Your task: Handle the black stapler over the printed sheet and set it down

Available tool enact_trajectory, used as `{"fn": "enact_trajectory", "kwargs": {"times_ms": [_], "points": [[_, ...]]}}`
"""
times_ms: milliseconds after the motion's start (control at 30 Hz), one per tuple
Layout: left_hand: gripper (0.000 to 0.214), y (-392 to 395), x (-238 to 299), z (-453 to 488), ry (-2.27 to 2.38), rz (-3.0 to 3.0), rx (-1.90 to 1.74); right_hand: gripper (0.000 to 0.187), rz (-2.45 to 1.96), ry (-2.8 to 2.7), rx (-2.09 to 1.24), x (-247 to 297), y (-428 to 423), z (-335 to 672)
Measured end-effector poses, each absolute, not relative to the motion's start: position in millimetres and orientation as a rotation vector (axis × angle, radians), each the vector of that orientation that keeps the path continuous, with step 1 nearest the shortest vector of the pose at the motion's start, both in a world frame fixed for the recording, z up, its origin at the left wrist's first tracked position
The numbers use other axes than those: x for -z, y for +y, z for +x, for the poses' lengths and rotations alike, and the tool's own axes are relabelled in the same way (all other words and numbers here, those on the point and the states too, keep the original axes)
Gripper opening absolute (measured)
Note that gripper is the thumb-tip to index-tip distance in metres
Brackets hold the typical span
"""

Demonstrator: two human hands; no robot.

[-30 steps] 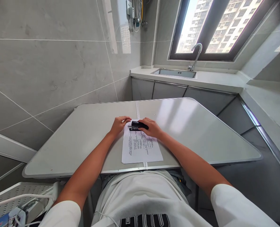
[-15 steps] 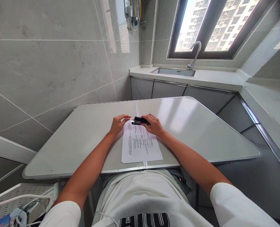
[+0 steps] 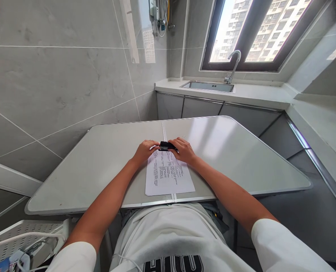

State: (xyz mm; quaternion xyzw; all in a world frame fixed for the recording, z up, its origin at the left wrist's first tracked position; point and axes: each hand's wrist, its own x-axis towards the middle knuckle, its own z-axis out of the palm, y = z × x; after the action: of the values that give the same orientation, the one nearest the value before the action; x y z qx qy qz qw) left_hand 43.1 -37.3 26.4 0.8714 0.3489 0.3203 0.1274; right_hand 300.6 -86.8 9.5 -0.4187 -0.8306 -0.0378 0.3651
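My right hand (image 3: 184, 150) is wrapped round the right end of a black stapler (image 3: 165, 146). The stapler lies level across the far edge of a printed sheet of paper (image 3: 170, 175) on the folding table. At the stapler's left end, the fingers and thumb of my left hand (image 3: 145, 151) are closed on its tip, close to the sheet's far left corner. My fingers hide both ends of the stapler. Whether the paper's edge sits between its jaws cannot be made out.
The pale folding table (image 3: 79, 173) has a seam down its middle. Beyond it stands a counter with a sink (image 3: 209, 86) and a faucet (image 3: 234, 66) under a window. A white basket (image 3: 23, 228) holding cables is at the lower left. Grey tiled wall rises on the left.
My left hand has moved slightly right, from the paper's corner to the stapler's tip. The stapler has shifted a little right and now looks more level. The sheet stays in place.
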Motion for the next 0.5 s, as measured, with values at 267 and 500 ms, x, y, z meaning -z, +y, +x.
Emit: {"fn": "enact_trajectory", "kwargs": {"times_ms": [267, 500], "points": [[0.013, -35.2, -23.2, 45.1, 1.089, 2.607, -0.855, 0.034, -1.076, -2.203, 0.134, -5.5, -85.4, 300.6], [0.013, -31.6, -19.7, 44.7, 1.054, 2.652, -0.765, 0.032, -1.041, -2.215, 0.168, -3.3, -84.0, 302.0]]}}
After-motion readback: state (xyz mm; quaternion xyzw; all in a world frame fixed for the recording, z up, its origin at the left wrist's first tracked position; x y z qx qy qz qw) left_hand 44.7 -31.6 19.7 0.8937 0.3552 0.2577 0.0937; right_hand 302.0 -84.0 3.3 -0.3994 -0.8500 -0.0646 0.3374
